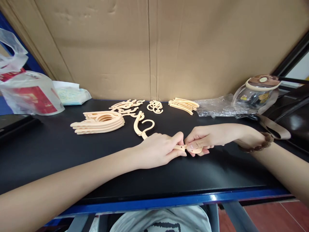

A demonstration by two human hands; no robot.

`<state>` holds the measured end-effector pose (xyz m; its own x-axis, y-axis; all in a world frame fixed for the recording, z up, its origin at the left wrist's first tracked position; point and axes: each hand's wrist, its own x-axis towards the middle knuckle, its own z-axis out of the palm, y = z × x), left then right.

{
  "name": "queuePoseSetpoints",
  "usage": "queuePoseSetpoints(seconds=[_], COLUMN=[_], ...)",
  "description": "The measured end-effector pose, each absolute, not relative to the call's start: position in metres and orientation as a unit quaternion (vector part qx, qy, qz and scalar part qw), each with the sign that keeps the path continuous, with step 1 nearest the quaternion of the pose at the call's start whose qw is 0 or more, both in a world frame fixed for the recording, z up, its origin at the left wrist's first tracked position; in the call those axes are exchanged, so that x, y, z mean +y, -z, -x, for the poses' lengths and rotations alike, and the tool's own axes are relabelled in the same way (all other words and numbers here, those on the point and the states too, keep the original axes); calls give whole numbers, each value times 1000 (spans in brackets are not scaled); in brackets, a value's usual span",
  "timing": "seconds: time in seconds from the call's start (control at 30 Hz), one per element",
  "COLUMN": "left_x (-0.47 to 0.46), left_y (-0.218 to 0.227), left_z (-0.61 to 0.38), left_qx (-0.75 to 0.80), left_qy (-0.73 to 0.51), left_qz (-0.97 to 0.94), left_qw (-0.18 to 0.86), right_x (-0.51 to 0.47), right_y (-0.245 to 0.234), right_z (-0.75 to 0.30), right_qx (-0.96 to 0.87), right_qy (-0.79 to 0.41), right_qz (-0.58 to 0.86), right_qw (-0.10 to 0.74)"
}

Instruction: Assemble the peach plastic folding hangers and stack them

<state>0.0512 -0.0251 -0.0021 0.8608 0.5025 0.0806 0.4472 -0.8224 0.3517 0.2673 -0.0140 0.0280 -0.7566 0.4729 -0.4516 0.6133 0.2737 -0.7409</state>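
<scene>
A cream plastic clothes hanger with a curved hook is held above the black tabletop. My left hand is closed round it, covering much of its middle. Close beside it, my right hand pinches a cream hanger end piece between thumb and fingers. That piece meets the part coming out of my left hand; whether the two are fully joined I cannot tell. Behind the hands lie a stack of hangers, a heap of curved arm pieces, loose hooks and a pile of straight bars.
A tall cardboard sheet stands along the back. On the left are a plastic bag, a tissue pack and a dark flat device. Clear wrap, a transparent bottle and a black bag sit on the right.
</scene>
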Motion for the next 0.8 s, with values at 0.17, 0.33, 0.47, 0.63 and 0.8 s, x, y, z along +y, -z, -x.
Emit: queuePoseSetpoints(seconds=[0.17,0.33,0.47,0.63,0.8], left_x=[-25,-24,-24,-24,-24], left_y=[1,1,4,5,4], left_z=[-50,-48,-47,-46,-46], left_qx=[241,234,240,250,268], left_qy=[-84,-95,-121,-128,-133], left_qz=[-951,-949,-941,-936,-928], left_qw=[175,190,204,214,222], right_x=[-9,-9,-9,-8,-7], right_y=[-22,-21,-23,-18,-12], right_z=[-270,-269,-269,-268,-266], right_qx=[785,775,767,748,736], right_qy=[515,524,537,572,601], right_qz=[-337,-346,-347,-332,-311], right_qw=[70,67,57,45,17])
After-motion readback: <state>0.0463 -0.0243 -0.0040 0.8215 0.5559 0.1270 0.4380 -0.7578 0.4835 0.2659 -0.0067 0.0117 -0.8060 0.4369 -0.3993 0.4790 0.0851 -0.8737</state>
